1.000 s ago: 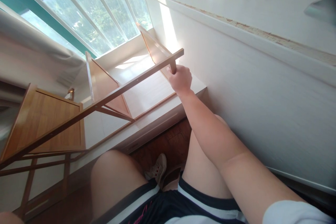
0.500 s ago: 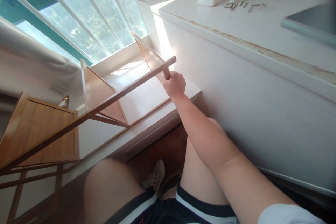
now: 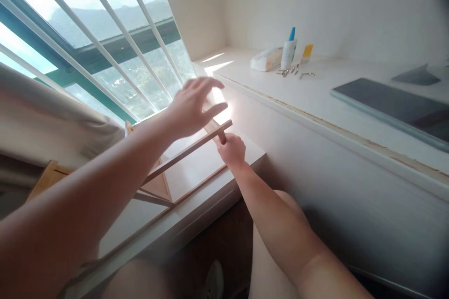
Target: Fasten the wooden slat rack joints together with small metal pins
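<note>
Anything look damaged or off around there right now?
Yes: the counter's front edge looks chipped, a ragged tan strip against the otherwise smooth white counter. I see no spill. The rack shows no obvious break, though the left forearm hides part of it.

The wooden rack (image 3: 189, 150) is plain warm brown. Beyond the rack, white bars (image 3: 105, 5) stripe a teal window frame (image 3: 66, 74); to its left, a beige-grey curtain (image 3: 56, 107). Right of it, a white shelf (image 3: 315, 97) — tan-streaked along the edge — bears a blue-tipped white bottle (image 3: 287, 56).
</note>
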Available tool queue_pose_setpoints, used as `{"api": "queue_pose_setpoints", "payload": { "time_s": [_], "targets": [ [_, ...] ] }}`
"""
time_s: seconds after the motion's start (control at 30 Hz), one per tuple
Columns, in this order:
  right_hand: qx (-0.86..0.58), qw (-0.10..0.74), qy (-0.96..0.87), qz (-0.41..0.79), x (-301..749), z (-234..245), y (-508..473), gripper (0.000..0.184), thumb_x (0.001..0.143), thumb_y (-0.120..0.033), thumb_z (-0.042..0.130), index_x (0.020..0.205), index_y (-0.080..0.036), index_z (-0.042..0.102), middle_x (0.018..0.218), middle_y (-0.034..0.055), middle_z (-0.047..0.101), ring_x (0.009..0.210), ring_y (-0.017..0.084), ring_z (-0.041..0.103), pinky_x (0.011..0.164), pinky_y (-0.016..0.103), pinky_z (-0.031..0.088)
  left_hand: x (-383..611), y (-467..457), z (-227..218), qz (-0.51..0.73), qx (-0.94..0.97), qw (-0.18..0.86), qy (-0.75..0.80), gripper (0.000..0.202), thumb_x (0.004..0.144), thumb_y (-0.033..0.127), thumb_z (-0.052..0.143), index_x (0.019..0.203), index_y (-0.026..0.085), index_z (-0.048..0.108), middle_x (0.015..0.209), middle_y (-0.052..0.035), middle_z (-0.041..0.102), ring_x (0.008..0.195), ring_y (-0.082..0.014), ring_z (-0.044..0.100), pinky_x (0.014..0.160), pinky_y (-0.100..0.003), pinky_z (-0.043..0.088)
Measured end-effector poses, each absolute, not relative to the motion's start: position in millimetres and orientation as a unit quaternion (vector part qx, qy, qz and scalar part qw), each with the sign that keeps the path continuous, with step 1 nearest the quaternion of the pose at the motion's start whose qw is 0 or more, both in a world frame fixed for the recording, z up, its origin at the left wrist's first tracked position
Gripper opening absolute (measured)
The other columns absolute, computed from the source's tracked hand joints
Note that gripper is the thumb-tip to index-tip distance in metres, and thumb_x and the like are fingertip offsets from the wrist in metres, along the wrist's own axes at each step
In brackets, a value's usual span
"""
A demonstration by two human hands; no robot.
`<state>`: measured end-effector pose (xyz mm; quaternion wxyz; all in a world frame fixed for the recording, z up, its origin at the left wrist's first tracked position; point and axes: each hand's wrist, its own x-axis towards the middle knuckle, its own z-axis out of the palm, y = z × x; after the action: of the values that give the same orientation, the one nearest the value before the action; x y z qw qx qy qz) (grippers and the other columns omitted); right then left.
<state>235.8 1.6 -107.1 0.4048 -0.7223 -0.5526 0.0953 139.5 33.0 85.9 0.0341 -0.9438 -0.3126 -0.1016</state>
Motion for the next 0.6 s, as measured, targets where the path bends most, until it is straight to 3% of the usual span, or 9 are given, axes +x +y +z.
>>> {"api": "queue_pose_setpoints", "payload": {
  "time_s": [0.1, 0.2, 0.37, 0.5, 0.6],
  "targets": [
    [-0.732, 0.402, -0.542, 0.094, 235.0, -106.7, 1.9, 0.025, 0.087, -0.033, 0.047, 0.07, -0.024, 0.063, 0.07, 0.0034, 0.064, 0.062, 0.019, 0.057, 0.054, 0.03, 0.03, 138.8, 40.4, 61.2, -0.003, -0.949, -0.001, -0.317, 0.058, 0.09, 0.061, 0.038, 0.138, 0.029, 0.041, 0.15, -0.0042, 0.037, 0.139, -0.0336, 0.023, 0.11, -0.058, 0.021],
    [-0.733, 0.402, -0.539, 0.098, 234.2, -106.8, 2.4, 0.023, 0.086, -0.032, 0.047, 0.075, -0.026, 0.066, 0.075, 0.0028, 0.066, 0.065, 0.019, 0.06, 0.055, 0.029, 0.033, 137.3, 52.6, 40.1, 0.083, -0.953, -0.093, -0.277, 0.054, 0.091, 0.062, 0.033, 0.131, 0.029, 0.048, 0.142, -0.0035, 0.046, 0.135, -0.0291, 0.03, 0.11, -0.047, 0.026],
    [-0.744, 0.384, -0.536, 0.104, 234.0, -105.9, 3.8, 0.022, 0.086, -0.03, 0.048, 0.077, -0.023, 0.067, 0.078, 0.003, 0.067, 0.068, 0.017, 0.061, 0.058, 0.028, 0.035, 142.4, 64.1, 31.7, 0.06, -0.955, -0.153, -0.247, 0.036, 0.092, 0.05, 0.039, 0.1, 0.022, 0.061, 0.107, -0.0051, 0.058, 0.112, -0.0256, 0.043, 0.097, -0.041, 0.035],
    [-0.746, 0.377, -0.538, 0.108, 234.0, -106.2, 5.0, 0.028, 0.089, -0.034, 0.048, 0.073, -0.02, 0.066, 0.074, 0.0035, 0.065, 0.066, 0.016, 0.058, 0.057, 0.026, 0.033, 144.0, 67.0, 27.5, 0.027, -0.944, -0.197, -0.262, 0.031, 0.093, 0.04, 0.037, 0.075, 0.019, 0.052, 0.088, -0.004, 0.053, 0.096, -0.022, 0.045, 0.085, -0.036, 0.038],
    [-0.742, 0.383, -0.542, 0.095, 234.4, -108.7, 5.5, 0.03, 0.09, -0.037, 0.048, 0.071, -0.02, 0.064, 0.071, 0.003, 0.064, 0.063, 0.015, 0.057, 0.055, 0.026, 0.031, 142.0, 68.5, 23.5, 0.005, -0.939, -0.222, -0.262, 0.03, 0.093, 0.037, 0.038, 0.072, 0.019, 0.05, 0.084, -0.0028, 0.051, 0.094, -0.0212, 0.044, 0.085, -0.036, 0.038]
  ]
}}
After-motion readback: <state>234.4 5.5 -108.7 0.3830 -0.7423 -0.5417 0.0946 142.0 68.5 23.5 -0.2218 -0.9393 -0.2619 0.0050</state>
